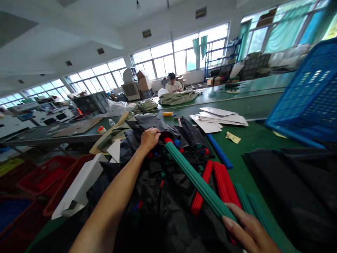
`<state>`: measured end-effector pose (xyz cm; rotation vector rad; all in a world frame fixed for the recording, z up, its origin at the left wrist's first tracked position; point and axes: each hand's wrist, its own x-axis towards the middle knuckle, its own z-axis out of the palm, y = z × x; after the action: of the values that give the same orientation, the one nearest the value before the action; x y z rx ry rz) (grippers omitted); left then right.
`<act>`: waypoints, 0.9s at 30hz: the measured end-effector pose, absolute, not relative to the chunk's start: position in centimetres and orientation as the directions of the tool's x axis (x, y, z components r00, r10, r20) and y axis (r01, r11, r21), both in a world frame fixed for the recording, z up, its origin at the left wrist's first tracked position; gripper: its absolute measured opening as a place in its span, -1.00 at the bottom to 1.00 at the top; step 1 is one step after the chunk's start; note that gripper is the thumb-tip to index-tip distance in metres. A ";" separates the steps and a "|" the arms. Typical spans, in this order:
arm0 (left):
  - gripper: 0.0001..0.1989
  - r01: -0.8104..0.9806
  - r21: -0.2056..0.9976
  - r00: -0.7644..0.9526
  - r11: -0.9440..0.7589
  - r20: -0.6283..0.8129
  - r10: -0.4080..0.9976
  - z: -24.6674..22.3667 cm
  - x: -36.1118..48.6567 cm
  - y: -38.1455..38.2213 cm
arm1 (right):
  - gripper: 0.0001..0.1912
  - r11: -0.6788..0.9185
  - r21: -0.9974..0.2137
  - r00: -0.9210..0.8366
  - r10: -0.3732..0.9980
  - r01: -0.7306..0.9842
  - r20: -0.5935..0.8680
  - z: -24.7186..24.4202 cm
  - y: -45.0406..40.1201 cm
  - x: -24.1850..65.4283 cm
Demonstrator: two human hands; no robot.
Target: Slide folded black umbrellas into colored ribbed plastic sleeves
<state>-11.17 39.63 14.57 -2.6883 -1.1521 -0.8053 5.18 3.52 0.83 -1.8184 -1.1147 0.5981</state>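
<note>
My left hand (150,138) grips the edge of a black fabric bag (154,123) at the centre of the head view. In my right hand (246,225), at the lower right, is the near end of a long green ribbed bundle (196,177). Its far end points into the bag's opening, beside my left hand, where red and blue pieces show. Red ribbed bundles (226,182) lie to the right of the green one, partly behind it. More black fabric spreads beneath both arms.
A blue rod (219,151), white sheets (219,117) and more green strips (259,211) lie on the green table (250,137). A blue crate (305,91) stands right, red crates (50,175) left. Another person (173,84) sits across the tables.
</note>
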 end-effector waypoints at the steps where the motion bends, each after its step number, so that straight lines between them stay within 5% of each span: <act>1: -0.83 0.698 0.099 0.575 -0.709 0.513 0.638 14.6 -11.2 39.6 | -0.59 -0.138 -0.876 0.385 0.921 0.462 0.058 2.2 5.2 4.5; 5: -0.83 0.668 0.057 0.601 -0.742 0.546 0.584 14.1 -11.4 39.8 | -0.62 0.007 -0.897 0.186 0.978 0.441 0.099 5.5 10.6 3.3; 16: -0.86 0.685 0.025 0.555 -0.728 0.630 0.544 12.5 -13.2 41.3 | -0.44 -0.193 -0.981 0.364 0.915 0.018 -0.173 3.4 11.9 5.9; 23: -0.84 0.571 -0.002 0.645 -0.821 0.620 0.447 12.4 -12.0 40.3 | -0.58 0.016 -0.977 0.185 0.981 0.212 0.056 5.8 17.6 5.1; 27: -0.83 0.540 0.000 0.647 -0.842 0.639 0.415 13.3 -11.5 40.1 | -0.58 0.078 -0.861 0.193 0.961 0.503 0.200 7.8 23.4 3.9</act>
<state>-11.47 40.14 13.31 -2.6753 -0.7839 -0.9666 3.95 23.40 7.76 -1.5564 -1.4393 0.6324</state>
